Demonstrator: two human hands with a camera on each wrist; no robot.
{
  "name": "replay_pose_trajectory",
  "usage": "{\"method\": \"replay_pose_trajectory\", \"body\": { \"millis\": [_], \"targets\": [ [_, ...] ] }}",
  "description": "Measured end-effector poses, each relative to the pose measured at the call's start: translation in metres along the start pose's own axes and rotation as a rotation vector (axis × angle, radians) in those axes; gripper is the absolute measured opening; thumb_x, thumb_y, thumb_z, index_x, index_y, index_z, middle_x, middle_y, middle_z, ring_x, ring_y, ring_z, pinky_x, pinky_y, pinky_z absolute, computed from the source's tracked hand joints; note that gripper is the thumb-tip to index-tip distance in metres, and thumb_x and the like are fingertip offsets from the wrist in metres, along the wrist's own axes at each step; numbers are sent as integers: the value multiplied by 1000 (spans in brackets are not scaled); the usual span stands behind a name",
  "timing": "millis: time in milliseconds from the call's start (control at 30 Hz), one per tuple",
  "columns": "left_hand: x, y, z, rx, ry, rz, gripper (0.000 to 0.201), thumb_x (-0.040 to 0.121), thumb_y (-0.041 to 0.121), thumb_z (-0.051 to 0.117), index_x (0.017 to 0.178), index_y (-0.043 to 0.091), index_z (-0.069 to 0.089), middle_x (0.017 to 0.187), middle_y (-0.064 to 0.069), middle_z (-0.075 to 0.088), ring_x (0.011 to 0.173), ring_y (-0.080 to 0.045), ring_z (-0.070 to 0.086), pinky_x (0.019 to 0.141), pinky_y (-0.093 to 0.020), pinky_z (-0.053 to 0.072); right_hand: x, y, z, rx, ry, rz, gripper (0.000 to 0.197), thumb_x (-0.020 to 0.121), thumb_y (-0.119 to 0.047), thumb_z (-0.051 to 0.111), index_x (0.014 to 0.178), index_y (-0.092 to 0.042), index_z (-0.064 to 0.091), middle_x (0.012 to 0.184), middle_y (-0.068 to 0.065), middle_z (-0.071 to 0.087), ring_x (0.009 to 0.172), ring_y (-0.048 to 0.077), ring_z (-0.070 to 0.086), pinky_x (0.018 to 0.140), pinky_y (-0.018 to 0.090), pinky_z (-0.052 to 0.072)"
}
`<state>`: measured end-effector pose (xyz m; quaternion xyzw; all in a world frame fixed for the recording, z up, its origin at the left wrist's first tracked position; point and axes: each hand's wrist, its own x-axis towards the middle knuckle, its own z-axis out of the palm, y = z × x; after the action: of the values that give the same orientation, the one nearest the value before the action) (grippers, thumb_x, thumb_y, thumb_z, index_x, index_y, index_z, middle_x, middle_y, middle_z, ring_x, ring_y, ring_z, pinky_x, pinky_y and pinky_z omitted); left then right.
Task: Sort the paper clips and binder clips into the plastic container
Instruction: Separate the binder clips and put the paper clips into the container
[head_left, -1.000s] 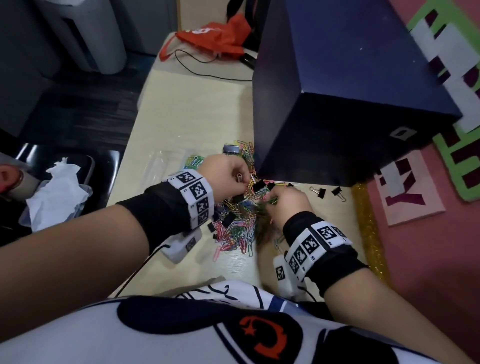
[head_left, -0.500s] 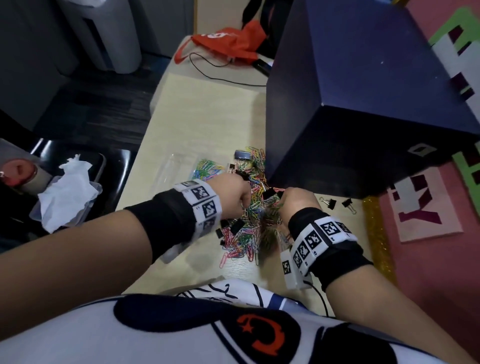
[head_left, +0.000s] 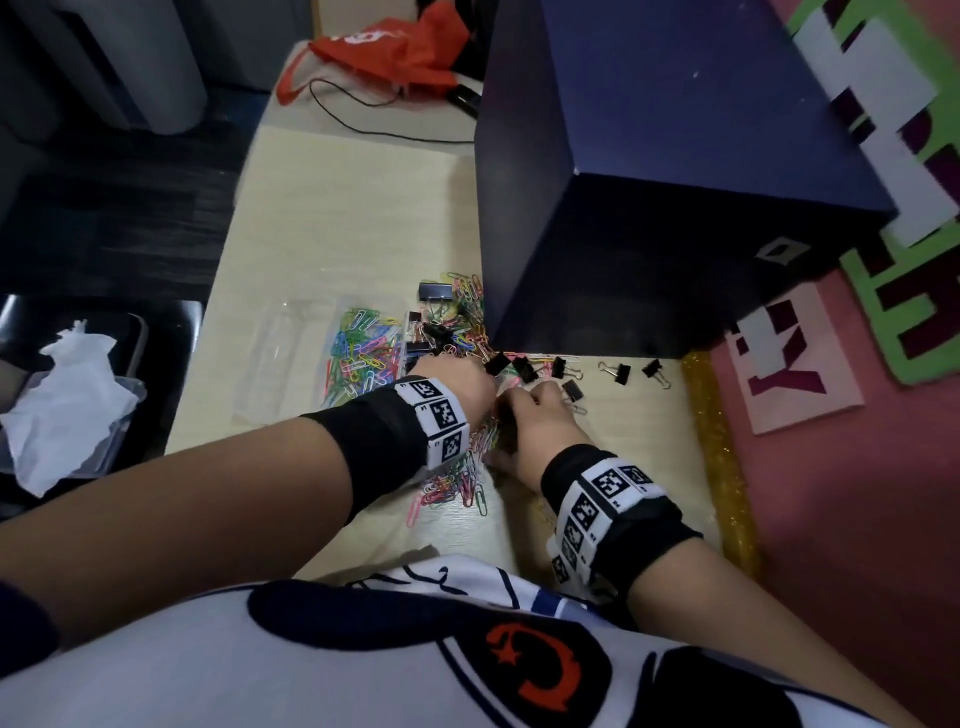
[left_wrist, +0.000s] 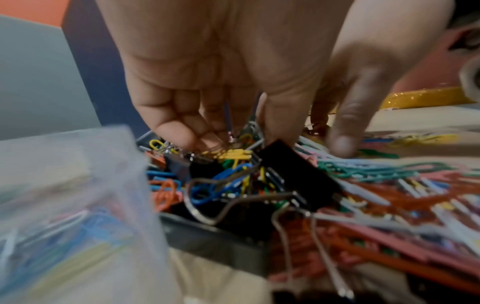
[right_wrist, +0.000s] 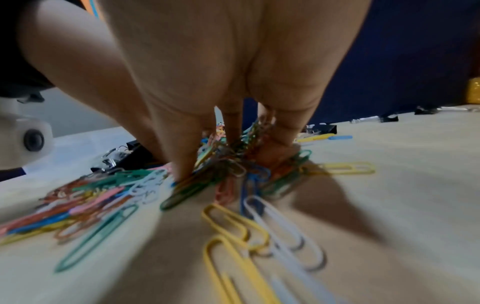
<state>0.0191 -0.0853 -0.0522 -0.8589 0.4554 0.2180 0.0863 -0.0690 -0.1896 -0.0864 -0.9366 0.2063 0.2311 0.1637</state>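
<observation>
Pinching paper clips (right_wrist: 228, 164), right hand (head_left: 540, 415); left hand (head_left: 457, 384) fingers curled in pile, grip unclear.

Pale wood table (head_left: 332, 218) w/ big navy box (head_left: 675, 171); dark floor (head_left: 104, 208) left, pink wall (head_left: 857, 493) right.

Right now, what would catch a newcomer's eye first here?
The heap of coloured paper clips at the table's middle, with both hands digging into it: the right hand pinches a bunch. A big dark blue box looms behind, black binder clips scattered along its foot.
</observation>
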Motion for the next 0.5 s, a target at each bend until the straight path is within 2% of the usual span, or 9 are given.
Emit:
{"method": "replay_pose_trajectory", "body": {
  "millis": [100, 200, 267, 333, 400, 500],
  "targets": [
    [2, -1, -1, 19, -33, 40, 28, 90, 4, 47, 116, 8, 58, 110, -13, 59, 99, -33, 61, 79, -41, 53, -3, 1, 2, 10, 74, -30, 39, 84, -11, 57, 122, -17, 47, 116, 8, 38, 105, 32, 51, 90, 32, 46],
    [3, -4, 0, 18, -34, 51, 24, 87, 5, 52, 110, 7, 58, 102, -12, 62, 92, -33, 63, 71, -37, 51, -3, 2, -4, 9, 80, -5, 42, 83, 2, 47, 121, -14, 51, 116, 11, 44, 101, 32, 54, 87, 31, 46],
    [4, -6, -1, -14, -1, 37, 22, 88, 9, 55, 111, 9, 58, 102, -12, 63, 94, -32, 63, 68, -35, 47, -2, 2, -10, -1, 84, 17, 47, 84, 4, 46, 127, -15, 52, 122, 12, 47, 106, 33, 55, 90, 32, 45],
    [4, -10, -2, -81, 54, 32, 23, 89, 14, 57, 112, 12, 58, 105, -11, 64, 96, -31, 62, 72, -35, 49, 0, 1, -16, -7, 92, 35, 46, 86, 2, 48, 129, -16, 53, 124, 13, 50, 110, 32, 54, 90, 31, 45],
    [3, -16, -6, -195, 110, 13, 25, 90, 20, 59, 115, 16, 60, 108, -8, 65, 100, -28, 61, 80, -34, 50, 3, -3, -23, 4, 110, 42, 41, 87, -3, 51, 125, -16, 56, 122, 13, 53, 111, 31, 54, 89, 30, 44],
    [-4, -27, -13, -367, 234, -41, 28, 87, 31, 65, 114, 23, 63, 110, -2, 66, 105, -23, 59, 82, -30, 45, 4, -11, -36, 8, 118, 45, 35, 87, -10, 55, 121, -18, 59, 121, 11, 56, 110, 29, 55, 90, 30, 46]
  ]
}}
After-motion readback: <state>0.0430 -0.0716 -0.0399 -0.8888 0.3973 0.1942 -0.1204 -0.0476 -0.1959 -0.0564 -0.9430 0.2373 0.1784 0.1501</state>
